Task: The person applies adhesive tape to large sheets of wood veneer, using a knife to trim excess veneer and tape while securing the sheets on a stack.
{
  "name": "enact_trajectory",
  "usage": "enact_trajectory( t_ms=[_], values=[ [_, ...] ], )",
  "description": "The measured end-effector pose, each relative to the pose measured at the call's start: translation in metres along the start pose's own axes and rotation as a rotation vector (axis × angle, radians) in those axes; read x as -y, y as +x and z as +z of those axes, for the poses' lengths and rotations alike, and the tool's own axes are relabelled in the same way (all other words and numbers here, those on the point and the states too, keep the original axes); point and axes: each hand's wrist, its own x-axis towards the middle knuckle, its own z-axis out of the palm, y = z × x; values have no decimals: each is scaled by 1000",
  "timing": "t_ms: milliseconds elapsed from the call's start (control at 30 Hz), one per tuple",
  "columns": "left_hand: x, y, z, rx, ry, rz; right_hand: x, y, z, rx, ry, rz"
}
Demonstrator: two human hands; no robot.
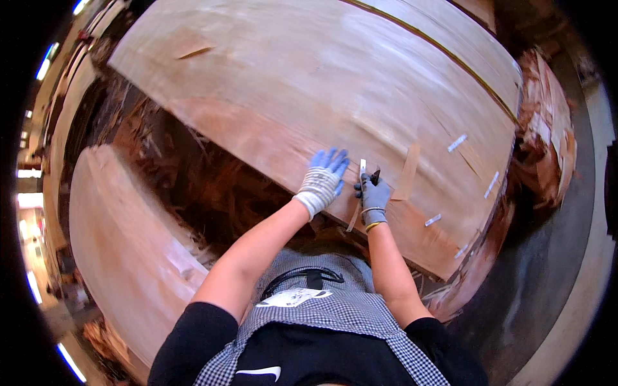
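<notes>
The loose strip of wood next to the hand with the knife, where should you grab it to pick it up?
Grab the strip of wood at its top end, coming from above. It is thin, narrow and lies flat on the big wooden sheet, so fingers must pinch an end. The right hand crowds its lower end.

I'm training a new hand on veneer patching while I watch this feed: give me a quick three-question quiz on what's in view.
1. True or false: both hands wear gloves.
2. Which hand lies flat on the veneer sheet? A) left hand B) right hand
3. Fill in: the right hand holds a small ___ tool at the sheet, beside a loose veneer strip.

Key: 1 true; 2 A; 3 dark. White tape pieces sit farther right; what kind of tool it is cannot be told.
</notes>
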Motion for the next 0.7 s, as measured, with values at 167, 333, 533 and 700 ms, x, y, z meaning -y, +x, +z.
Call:
enact_trajectory(
  t_ms=[167,333,533,700],
  values=[
    [30,32,32,225,-163,483,-1,-12,18,-111,-27,-55],
    [31,34,40,255,-66,565,-3,-20,-13,-446,-875,-370],
    [56,36,-6,261,-252,551,-4,-106,27,-250,-269,-93],
    [149,-86,-26,348,-308,712,-26,-134,80,-12,-272,-109]
  ],
)
